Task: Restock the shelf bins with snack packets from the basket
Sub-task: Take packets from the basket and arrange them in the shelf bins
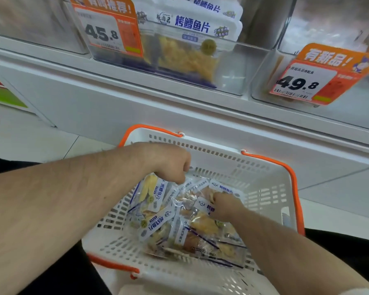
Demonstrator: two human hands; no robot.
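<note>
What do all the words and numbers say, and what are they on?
"45.8": left price tag on the clear bin.
"有鸣推荐!": orange top of that tag, partly cut off.
"49.8": right price tag.
"有新品!": its orange top.
"烤鳕鱼片": packets in the bin, and snack packets in the basket.
Barcodes, small print and the round logo: too blurred to read.

White slotted basket (264, 182), orange handles (294, 188)
</note>
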